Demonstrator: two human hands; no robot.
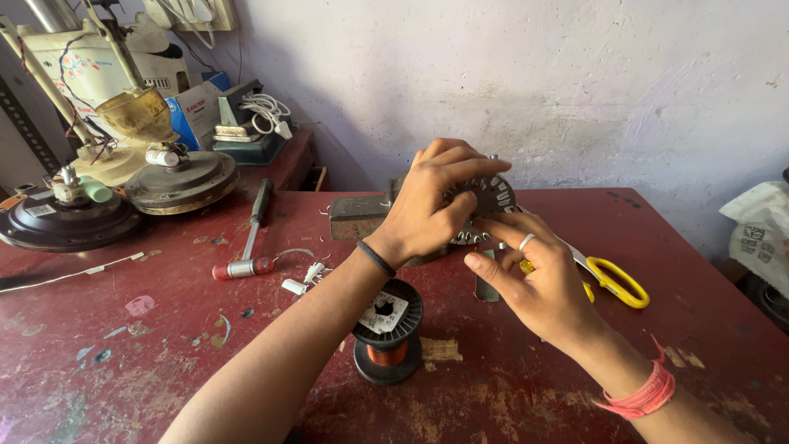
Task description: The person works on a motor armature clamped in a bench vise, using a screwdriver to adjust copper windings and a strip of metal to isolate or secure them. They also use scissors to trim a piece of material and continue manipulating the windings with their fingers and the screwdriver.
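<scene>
Head view, frame centre: left hand (434, 197) clamped over toothed fan stator (491, 200), right hand (538, 275) half-open, fingertips touching its lower edge, copper wire spool (388, 329) standing below, winding apparently unfinished.

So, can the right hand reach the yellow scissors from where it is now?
Probably yes. The right hand lies right beside the yellow scissors, partly covering them, and nothing stands between. Its fingers now touch the round toothed metal part.
</scene>
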